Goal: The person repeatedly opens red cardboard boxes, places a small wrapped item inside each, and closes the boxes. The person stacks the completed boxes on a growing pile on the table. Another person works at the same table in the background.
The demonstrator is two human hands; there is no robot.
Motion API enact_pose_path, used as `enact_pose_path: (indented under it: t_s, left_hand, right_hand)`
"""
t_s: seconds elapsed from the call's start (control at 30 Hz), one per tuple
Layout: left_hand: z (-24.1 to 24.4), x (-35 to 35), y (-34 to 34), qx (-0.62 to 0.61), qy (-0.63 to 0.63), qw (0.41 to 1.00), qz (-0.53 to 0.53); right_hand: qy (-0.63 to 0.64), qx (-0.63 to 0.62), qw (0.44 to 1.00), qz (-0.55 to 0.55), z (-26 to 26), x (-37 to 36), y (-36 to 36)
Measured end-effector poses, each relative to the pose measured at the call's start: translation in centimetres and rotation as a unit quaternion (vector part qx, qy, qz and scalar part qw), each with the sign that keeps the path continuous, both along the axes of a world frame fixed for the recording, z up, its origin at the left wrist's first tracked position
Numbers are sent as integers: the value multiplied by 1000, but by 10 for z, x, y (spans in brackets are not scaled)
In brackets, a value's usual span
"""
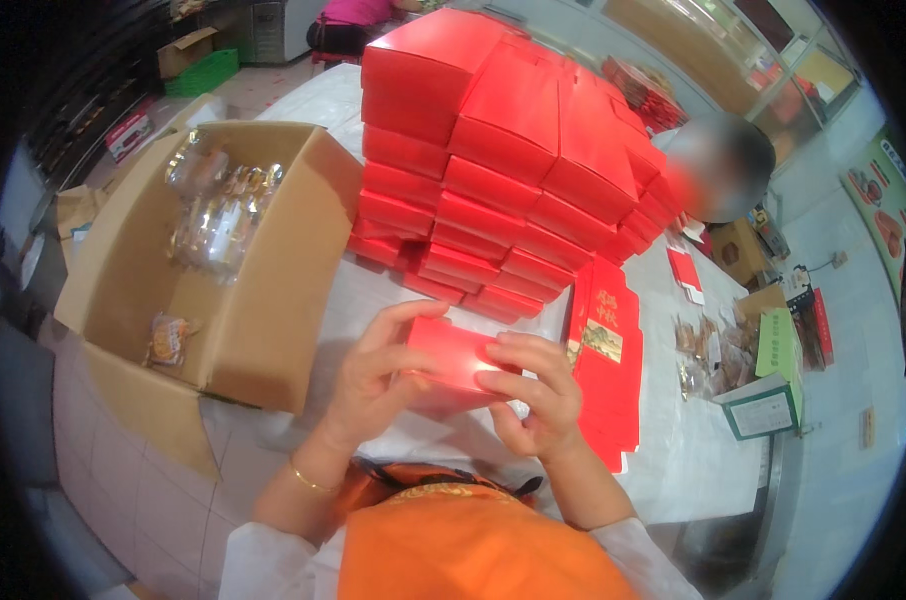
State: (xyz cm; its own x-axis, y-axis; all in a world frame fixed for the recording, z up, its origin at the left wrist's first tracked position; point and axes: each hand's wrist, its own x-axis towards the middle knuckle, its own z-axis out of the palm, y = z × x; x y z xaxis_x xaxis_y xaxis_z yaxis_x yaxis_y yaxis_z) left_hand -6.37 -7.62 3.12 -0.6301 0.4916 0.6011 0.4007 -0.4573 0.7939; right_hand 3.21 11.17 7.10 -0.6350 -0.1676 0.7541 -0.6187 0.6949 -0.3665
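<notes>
A small red cardboard box [453,360] is held between both hands just above the table. My left hand [382,367] grips its left end, thumb at the near side and fingers over the top. My right hand [535,390] holds the right end, fingertips on the top. Right of it lie flat red printed box blanks [607,360]. Beyond the hands rises a large stack of closed red boxes [498,172]. At the left an open brown carton [280,300] contains clear-wrapped pastries [224,217], with one wrapped pastry [169,339] apart from the others.
The table [678,465] has a white plastic cover. On its right side are more wrapped pastries [704,352] and a green-and-white open carton [760,405]. A small red box blank [684,274] lies farther back. One person [723,169] is beyond the stack, another [352,19] at the far back.
</notes>
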Motion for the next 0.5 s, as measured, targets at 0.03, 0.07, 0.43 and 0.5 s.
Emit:
enact_pose_path:
  t_s: [0.03,0.07,0.43,0.5]
  left_hand:
    - [-1,-1,0,0,2,1000,-5]
    - [-1,-1,0,0,3,1000,-11]
    - [-8,5,7,0,67,996,58]
    - [-11,2,9,6,78,995,63]
  right_hand:
    - [-12,2,1000,-4,1,-1,-2]
    - [-6,-1,1000,-6,0,0,-2]
    - [-11,49,999,-15,-1,-2,0]
    - [-6,62,998,-20,-3,-4,-1]
